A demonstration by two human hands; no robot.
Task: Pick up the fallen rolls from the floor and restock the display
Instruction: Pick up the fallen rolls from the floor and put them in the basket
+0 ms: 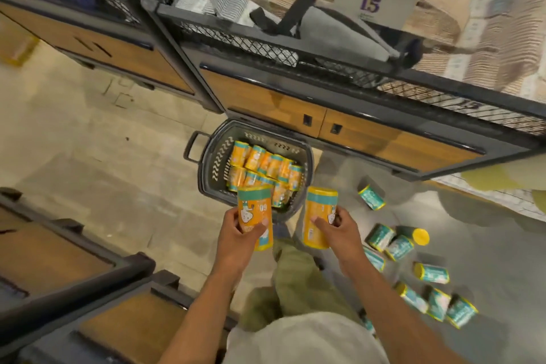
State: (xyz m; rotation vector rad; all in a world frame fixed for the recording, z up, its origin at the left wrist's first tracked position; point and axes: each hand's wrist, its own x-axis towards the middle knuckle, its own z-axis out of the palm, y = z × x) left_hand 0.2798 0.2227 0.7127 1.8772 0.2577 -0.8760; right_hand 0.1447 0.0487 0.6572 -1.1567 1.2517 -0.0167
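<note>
Because each of your hands is curled round a roll of its own, you carry two at once. Your left hand [236, 235] grips one orange roll [254, 211] about its lower half, thumb across the printed face. Your right hand [336, 230] pinches a second orange roll [317, 216] by its side, so both stand nearly upright, teal bands away from you. They are smooth, glossy cylinders in film wrap, probably light and a little slippery.

Just beyond your fingertips sits a dark plastic basket [211, 156] with slotted walls and a loop handle, where packed rolls [267, 167] lie side by side in rows. I judge you hold these two over it to drop them in.

Out to the right of your right hand, teal rolls [381, 237] lie scattered on the grey floor [487, 251], not yet gathered. Farther ahead stands the display [266, 97], wood-fronted with wire mesh above.
</note>
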